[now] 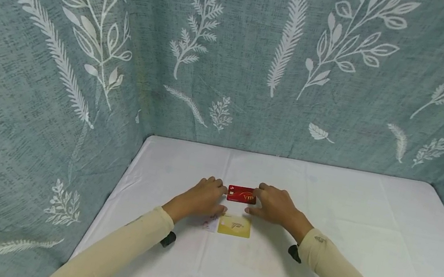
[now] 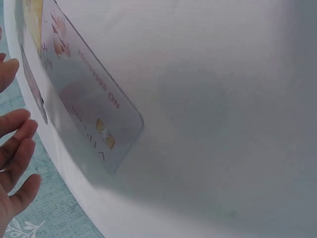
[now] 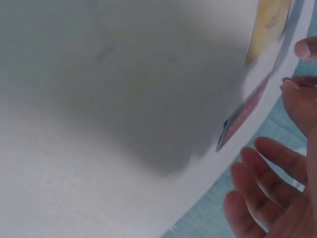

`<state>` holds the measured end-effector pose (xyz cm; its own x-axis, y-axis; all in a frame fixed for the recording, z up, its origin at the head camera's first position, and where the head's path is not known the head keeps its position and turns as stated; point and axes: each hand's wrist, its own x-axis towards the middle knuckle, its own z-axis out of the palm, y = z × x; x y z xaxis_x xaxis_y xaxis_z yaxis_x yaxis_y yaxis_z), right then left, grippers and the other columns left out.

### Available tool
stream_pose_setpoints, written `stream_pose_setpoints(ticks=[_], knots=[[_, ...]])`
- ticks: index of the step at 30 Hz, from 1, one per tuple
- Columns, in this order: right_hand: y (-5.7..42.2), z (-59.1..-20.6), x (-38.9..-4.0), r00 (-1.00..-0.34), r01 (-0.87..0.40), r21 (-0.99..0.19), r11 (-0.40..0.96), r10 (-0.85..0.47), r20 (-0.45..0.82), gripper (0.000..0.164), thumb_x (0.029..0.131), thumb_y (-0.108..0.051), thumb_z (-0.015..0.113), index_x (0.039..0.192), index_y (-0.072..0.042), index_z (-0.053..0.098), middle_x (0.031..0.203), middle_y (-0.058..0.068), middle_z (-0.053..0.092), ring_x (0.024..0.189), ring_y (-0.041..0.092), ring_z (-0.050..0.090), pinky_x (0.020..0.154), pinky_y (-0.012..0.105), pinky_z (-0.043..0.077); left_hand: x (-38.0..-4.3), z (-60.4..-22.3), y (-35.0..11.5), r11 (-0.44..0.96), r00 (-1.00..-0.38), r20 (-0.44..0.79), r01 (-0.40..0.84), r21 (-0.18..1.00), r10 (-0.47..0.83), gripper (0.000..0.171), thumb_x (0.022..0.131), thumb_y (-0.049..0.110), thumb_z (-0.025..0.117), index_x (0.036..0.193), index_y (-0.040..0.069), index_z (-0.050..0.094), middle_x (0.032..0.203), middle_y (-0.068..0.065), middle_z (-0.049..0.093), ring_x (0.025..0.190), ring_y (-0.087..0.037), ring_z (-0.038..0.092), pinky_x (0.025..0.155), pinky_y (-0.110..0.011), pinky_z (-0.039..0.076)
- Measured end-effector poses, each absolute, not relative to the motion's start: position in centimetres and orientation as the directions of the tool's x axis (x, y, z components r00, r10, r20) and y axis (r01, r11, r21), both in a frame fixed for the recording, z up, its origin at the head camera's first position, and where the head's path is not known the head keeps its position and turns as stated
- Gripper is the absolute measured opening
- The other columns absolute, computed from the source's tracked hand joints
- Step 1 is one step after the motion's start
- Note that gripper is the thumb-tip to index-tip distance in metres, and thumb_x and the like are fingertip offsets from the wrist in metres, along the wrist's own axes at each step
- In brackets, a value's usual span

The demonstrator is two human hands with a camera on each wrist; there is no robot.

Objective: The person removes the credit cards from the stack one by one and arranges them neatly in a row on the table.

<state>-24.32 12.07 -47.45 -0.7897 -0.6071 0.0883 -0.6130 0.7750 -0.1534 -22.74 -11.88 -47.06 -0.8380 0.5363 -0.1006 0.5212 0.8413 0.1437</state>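
Observation:
A red VIP card (image 1: 239, 194) lies on the white-covered table between both hands, its long side running left to right. My left hand (image 1: 202, 197) is at its left end, index fingertip at the edge, thumb lower down. At the right end my right hand (image 1: 277, 205) has its fingertips over the card's corner, with the thumb apart below. Whether either hand presses the card is unclear. In the wrist views the fingers of both hands look loosely bent. Below the red card lie a gold card (image 1: 234, 227) and a pale card (image 2: 99, 99), partly hidden by the left hand in the head view.
The white tablecloth (image 1: 343, 259) has fold creases. A teal curtain with white leaf prints (image 1: 236, 57) hangs behind the table and along its left side. Dark wrist devices (image 1: 168, 239) show under both forearms.

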Motion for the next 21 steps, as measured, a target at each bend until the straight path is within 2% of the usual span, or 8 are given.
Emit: stream_pose_setpoints(ticks=[10, 21], knots=[[11.8, -47.2, -25.6, -0.811, -0.58, -0.139, 0.803, -0.584, 0.013, 0.052, 0.081, -0.049, 0.081, 0.113, -0.009, 0.073, 0.098, 0.004, 0.069, 0.08, 0.014, 0.061, 0.067, 0.033, 0.056, -23.8, -47.6, -11.6, 0.859, -0.853, -0.106, 0.503, 0.092, 0.511, 0.052, 0.093, 0.044, 0.069, 0.131, 0.009, 0.064, 0.127, -0.009, 0.063, 0.111, -0.024, 0.055, 0.101, -0.043, 0.046], [11.7, -47.3, -27.0, -0.828, -0.551, -0.146, 0.822, -0.56, -0.031, 0.054, 0.081, -0.05, 0.08, 0.114, -0.008, 0.072, 0.097, 0.004, 0.065, 0.079, 0.014, 0.06, 0.067, 0.035, 0.055, -24.5, -47.3, -11.0, 0.869, -0.859, -0.132, 0.488, 0.083, 0.495, 0.055, 0.093, 0.043, 0.069, 0.133, 0.006, 0.061, 0.123, -0.009, 0.062, 0.109, -0.023, 0.054, 0.102, -0.042, 0.046]])
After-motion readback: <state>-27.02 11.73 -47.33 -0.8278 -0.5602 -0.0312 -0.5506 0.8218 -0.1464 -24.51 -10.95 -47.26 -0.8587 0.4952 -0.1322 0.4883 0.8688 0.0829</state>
